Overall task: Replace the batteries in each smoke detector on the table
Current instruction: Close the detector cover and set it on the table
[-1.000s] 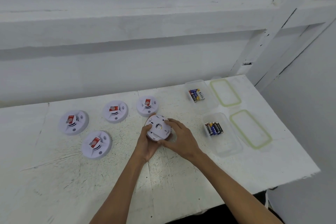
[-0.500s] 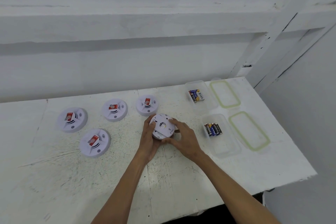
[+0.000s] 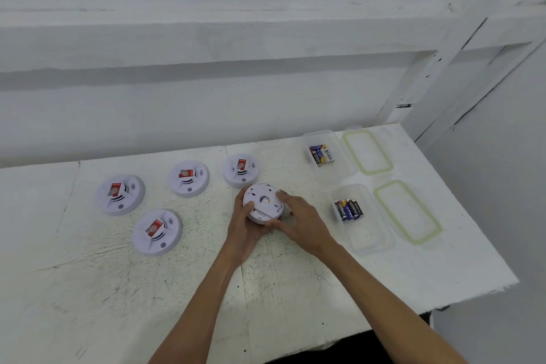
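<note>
- Your table (image 3: pixel 295 289) has plenty of bare top near you and out to the left. Its right edge slants away just past the lids, and its front edge runs under your forearms.
- Far container (image 3: pixel 339 168) and near container (image 3: pixel 369 233) sit right of your hands, with far lid (image 3: pixel 367 152) and near lid (image 3: pixel 407 211) beside them toward that edge.
- Four detectors lie face up on the left: (image 3: pixel 119 194), (image 3: pixel 156 232), (image 3: pixel 188 178), (image 3: pixel 240 170).
- The held detector (image 3: pixel 263 202) is back side up, tilted, between your hands.
- Your left hand (image 3: pixel 243 230) grips its left rim, thumb on the back.
- Your right hand (image 3: pixel 301 224) curls round the right rim, thumb at the near edge.
- Far batteries (image 3: pixel 321 154) and near batteries (image 3: pixel 348 209) lie in the containers.
</note>
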The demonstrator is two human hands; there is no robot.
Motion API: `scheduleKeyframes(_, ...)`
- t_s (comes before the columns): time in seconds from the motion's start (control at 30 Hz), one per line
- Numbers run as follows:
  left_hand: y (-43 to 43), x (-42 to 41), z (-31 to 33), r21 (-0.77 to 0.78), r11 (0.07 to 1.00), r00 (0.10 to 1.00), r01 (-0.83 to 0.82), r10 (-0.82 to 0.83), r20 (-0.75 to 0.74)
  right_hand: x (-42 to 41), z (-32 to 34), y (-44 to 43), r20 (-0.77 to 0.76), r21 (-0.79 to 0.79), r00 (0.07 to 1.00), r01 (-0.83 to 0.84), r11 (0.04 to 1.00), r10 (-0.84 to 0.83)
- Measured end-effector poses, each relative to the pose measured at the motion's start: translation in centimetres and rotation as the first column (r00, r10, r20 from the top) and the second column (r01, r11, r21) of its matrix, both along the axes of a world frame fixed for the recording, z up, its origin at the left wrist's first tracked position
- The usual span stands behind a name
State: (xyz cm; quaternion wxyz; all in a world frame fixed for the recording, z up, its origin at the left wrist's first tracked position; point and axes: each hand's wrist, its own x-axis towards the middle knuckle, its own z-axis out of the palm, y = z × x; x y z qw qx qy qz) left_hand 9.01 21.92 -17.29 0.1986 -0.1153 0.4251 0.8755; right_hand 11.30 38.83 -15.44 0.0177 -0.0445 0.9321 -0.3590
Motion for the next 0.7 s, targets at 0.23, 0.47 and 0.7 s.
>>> scheduleKeyframes(0.23,0.1,0.3,-0.4,-0.024,1.000,1.000,-0.020,0.020,0.010,-0.1,-0.4,0.5,-0.118,0.095,0.992,-0.041,0.995,0.052)
scheduleKeyframes(0.47,-0.1,0.1,-0.4,0.000,0.999,0.999,-0.036,0.036,0.022,-0.3,-0.7,0.4,-0.120,-0.078,0.992,0.029,0.997,-0.038)
scheduleKeyframes(0.7,-0.2,0.4,-0.2,0.013,0.999,0.999,-0.035,0.035,-0.011,-0.2,-0.8,0.0,-0.077,-0.182,0.996,0.026,0.983,-0.041)
